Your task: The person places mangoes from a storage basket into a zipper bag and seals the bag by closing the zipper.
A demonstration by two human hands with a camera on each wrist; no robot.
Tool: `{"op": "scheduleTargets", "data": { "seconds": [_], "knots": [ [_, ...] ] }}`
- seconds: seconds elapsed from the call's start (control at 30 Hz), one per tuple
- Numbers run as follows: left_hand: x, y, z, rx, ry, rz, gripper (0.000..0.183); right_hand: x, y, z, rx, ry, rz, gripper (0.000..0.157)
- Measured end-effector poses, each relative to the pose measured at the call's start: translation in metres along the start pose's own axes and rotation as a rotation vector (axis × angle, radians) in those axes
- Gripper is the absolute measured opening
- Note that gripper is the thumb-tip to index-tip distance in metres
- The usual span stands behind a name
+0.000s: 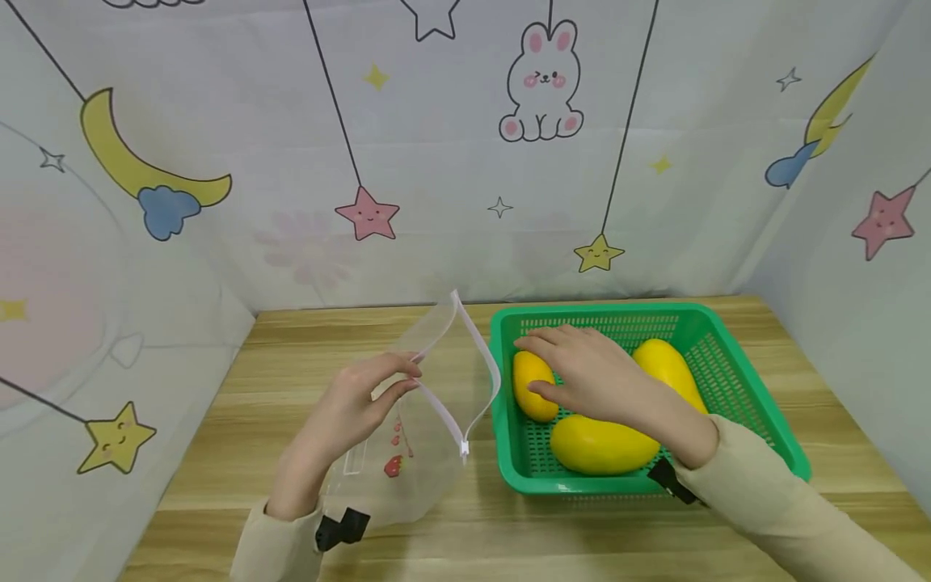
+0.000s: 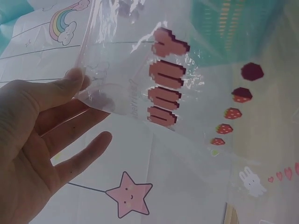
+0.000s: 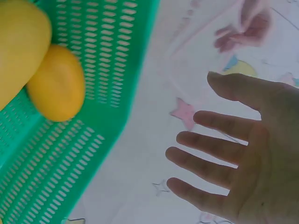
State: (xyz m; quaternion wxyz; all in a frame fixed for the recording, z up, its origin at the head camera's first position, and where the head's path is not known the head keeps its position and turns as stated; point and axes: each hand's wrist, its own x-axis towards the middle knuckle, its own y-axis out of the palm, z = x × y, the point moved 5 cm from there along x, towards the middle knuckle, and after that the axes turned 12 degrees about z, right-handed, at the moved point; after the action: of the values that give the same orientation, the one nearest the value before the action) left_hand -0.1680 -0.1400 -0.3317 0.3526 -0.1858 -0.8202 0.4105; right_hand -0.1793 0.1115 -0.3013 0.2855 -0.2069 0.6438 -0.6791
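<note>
At the mouth of a clear zip bag (image 1: 435, 477), my left hand (image 1: 356, 396) pinches the near-left edge between thumb and fingers. The bag's mouth gapes, with a white slider at its front end; red strawberry prints show on the film. In the left wrist view the bag (image 2: 196, 100) hangs from the thumb and index finger. Over the green basket (image 1: 582, 486) hovers my right hand (image 1: 589, 372), its fingers extended above a small yellow mango (image 1: 532, 394). The right wrist view shows that hand (image 3: 238, 149) spread and holding nothing, apart from the mango (image 3: 58, 86).
Two larger yellow mangoes lie in the basket, one near its front wall (image 1: 600, 449) and one toward the back right (image 1: 665, 364). The basket stands right of the bag on a wooden table (image 1: 240, 453). A printed curtain (image 1: 465, 162) encloses the back and sides.
</note>
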Motion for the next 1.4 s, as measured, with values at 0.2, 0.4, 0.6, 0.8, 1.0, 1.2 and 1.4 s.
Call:
{"op": "scheduleTargets", "data": {
  "seconds": [0.2, 0.4, 0.6, 0.8, 1.0, 1.2, 1.4],
  "knots": [
    [0.0, 0.002, -0.002, 0.0, 0.009, -0.008, 0.018, 0.02, 0.022, -0.016, 0.043, 0.002, 0.233, 0.056],
    [0.0, 0.003, -0.003, -0.002, 0.01, -0.019, 0.019, 0.033, 0.05, -0.029, 0.126, 0.029, 0.459, 0.07],
    [-0.001, 0.006, -0.002, -0.004, 0.009, -0.022, 0.021, 0.045, 0.071, -0.037, 0.124, 0.066, 0.48, 0.073],
    [-0.001, 0.009, -0.003, -0.005, -0.007, -0.017, 0.02, 0.051, 0.087, -0.041, 0.123, 0.127, 0.47, 0.075],
    [-0.001, 0.01, -0.004, -0.015, -0.013, -0.009, 0.02, 0.056, 0.102, -0.041, 0.16, 0.178, 0.439, 0.085],
    [0.0, 0.011, -0.004, -0.015, -0.001, -0.007, 0.02, 0.062, 0.11, -0.039, 0.155, 0.197, 0.372, 0.087],
    [0.001, 0.012, -0.004, -0.014, 0.002, -0.003, 0.02, 0.062, 0.106, -0.041, 0.179, 0.196, 0.377, 0.084]
  ]
}}
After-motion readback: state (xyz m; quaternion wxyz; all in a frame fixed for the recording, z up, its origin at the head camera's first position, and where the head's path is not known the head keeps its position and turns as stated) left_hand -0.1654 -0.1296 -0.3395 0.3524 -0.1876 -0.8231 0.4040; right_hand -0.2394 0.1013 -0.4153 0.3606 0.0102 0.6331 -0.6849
